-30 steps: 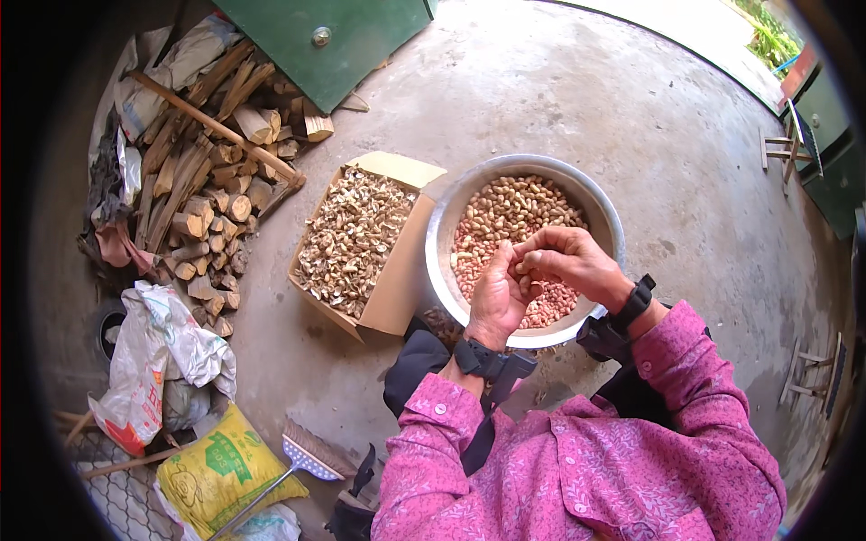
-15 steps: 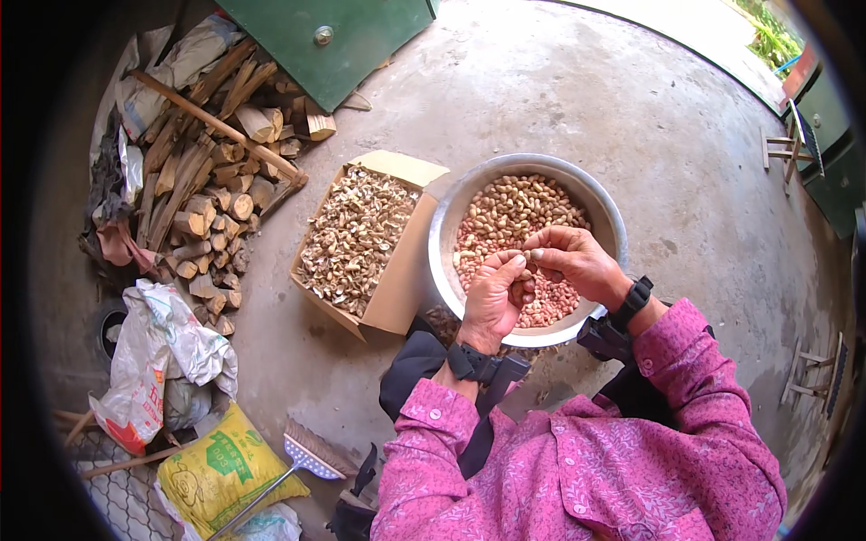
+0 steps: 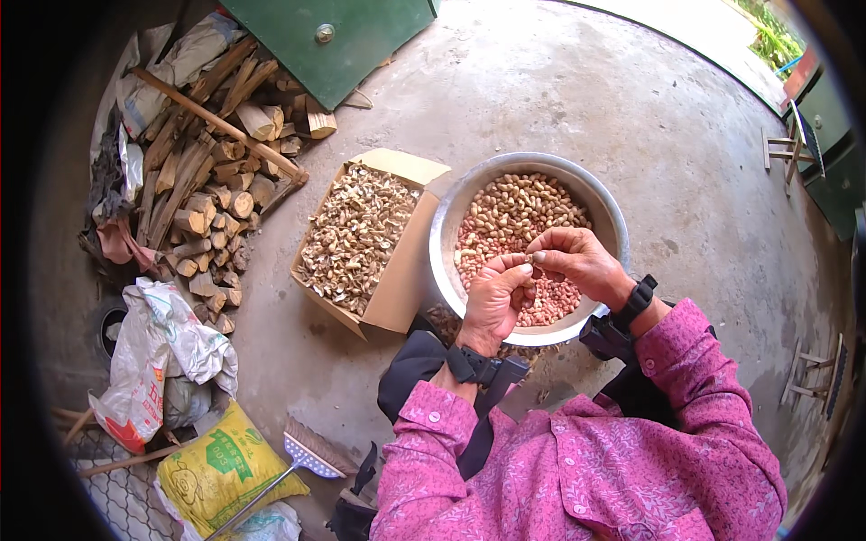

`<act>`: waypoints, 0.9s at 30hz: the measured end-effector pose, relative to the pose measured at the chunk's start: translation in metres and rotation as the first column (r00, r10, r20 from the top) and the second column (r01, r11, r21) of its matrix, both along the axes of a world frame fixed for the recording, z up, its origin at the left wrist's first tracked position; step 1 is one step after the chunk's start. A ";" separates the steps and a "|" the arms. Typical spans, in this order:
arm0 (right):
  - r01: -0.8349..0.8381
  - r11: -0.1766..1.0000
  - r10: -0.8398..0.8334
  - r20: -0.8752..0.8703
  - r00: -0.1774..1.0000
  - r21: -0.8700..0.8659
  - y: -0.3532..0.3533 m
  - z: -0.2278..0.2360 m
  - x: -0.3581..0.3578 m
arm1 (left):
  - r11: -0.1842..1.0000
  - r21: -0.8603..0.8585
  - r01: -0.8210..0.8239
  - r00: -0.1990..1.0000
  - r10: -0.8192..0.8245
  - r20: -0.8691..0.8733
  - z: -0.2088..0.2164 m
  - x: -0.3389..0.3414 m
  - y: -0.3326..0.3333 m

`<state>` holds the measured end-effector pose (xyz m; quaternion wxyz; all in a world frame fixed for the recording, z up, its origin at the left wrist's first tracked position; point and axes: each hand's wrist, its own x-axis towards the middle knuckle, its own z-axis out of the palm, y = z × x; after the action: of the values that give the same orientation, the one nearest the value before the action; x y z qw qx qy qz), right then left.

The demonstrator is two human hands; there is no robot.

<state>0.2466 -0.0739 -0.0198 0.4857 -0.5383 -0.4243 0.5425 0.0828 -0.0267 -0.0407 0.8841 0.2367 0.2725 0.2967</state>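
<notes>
A wide metal basin (image 3: 441, 252) holds unshelled peanuts (image 3: 532, 200) toward its far side and loose pink kernels (image 3: 550, 305) nearer to me. Above it my two hands meet fingertip to fingertip. My left hand (image 3: 490, 305) is closed in a pinch, and so is my right hand (image 3: 586, 266). Between them is a peanut (image 3: 530, 259), largely covered by the fingers. Just left of the basin stands an open cardboard box (image 3: 400, 270) heaped with broken peanut shells (image 3: 359, 236).
Split firewood (image 3: 212, 212) is piled at the far left below a green panel (image 3: 334, 45). White plastic bags (image 3: 171, 343), a yellow sack (image 3: 230, 473) and a broom (image 3: 311, 453) lie nearer left. Small stools (image 3: 816, 379) stand along the right side.
Hardly anything differs. Both hands stay joined over the basin, with only a slight shift of the fingers around the peanut.
</notes>
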 end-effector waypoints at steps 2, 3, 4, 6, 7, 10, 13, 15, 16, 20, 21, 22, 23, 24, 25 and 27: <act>-0.014 1.000 0.014 0.036 0.999 0.020 0.000 0.003 -0.001 | 1.000 -0.007 0.005 1.000 -0.005 -0.024 0.002 0.000 -0.001; -0.024 0.999 0.021 0.065 0.998 0.039 -0.001 0.005 -0.001 | 1.000 0.002 0.017 0.999 -0.017 -0.048 0.003 -0.001 -0.001; -0.033 0.998 0.028 0.093 0.995 0.057 -0.001 0.006 -0.001 | 1.000 0.011 0.029 0.997 -0.028 -0.072 0.005 -0.001 -0.001; -0.054 0.996 0.046 0.118 0.992 0.065 0.000 0.003 0.000 | 0.998 0.034 0.051 0.991 -0.047 -0.123 0.007 -0.001 -0.001; -0.065 0.996 0.056 0.130 0.990 0.069 0.000 0.001 0.001 | 0.997 0.048 0.061 0.987 -0.053 -0.149 0.008 -0.001 -0.002; -0.093 0.990 0.076 0.158 0.985 0.103 0.001 -0.003 0.001 | 0.992 0.085 0.093 0.982 -0.077 -0.172 0.005 -0.003 -0.001; -0.104 0.989 0.080 0.215 0.973 0.103 0.000 0.002 0.002 | 0.989 0.103 0.109 0.979 -0.089 -0.183 0.007 -0.004 -0.001; -0.102 0.993 0.090 0.159 0.983 0.064 0.000 0.006 0.003 | 0.991 0.084 0.107 0.980 -0.092 -0.175 0.007 -0.004 -0.001; -0.102 0.994 0.096 0.131 0.987 0.045 0.000 0.008 0.003 | 0.993 0.060 0.103 0.983 -0.093 -0.160 0.006 -0.003 -0.001; -0.096 0.995 0.097 0.024 0.995 -0.043 0.000 0.008 0.007 | 0.989 0.070 0.131 0.982 -0.119 -0.147 0.008 -0.005 -0.001; -0.099 0.994 0.099 -0.014 0.995 -0.054 0.000 0.007 0.008 | 0.987 0.072 0.143 0.981 -0.132 -0.141 0.009 -0.005 -0.001; -0.104 0.992 0.100 -0.053 0.994 -0.066 0.000 0.006 0.009 | 0.985 0.074 0.155 0.980 -0.144 -0.136 0.011 -0.005 -0.001; -0.110 0.990 0.102 -0.090 0.991 -0.083 0.000 0.006 0.010 | 0.983 0.076 0.167 0.979 -0.156 -0.130 0.012 -0.005 -0.001; -0.117 0.988 0.104 -0.127 0.986 -0.101 0.000 0.005 0.011 | 0.984 0.067 0.164 0.980 -0.155 -0.123 0.012 -0.004 -0.001; -0.125 0.985 0.105 -0.165 0.981 -0.117 0.000 0.005 0.012 | 0.985 0.057 0.162 0.981 -0.154 -0.116 0.013 -0.004 0.000; -0.143 0.981 0.103 -0.266 0.958 -0.134 0.000 0.002 0.012 | 0.989 0.055 0.139 0.986 -0.133 -0.097 0.012 -0.003 -0.001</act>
<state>0.2584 -0.0738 -0.0176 0.4594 -0.4710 -0.3476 0.6680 0.0796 -0.0278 -0.0289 0.8810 0.2955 0.2871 0.2327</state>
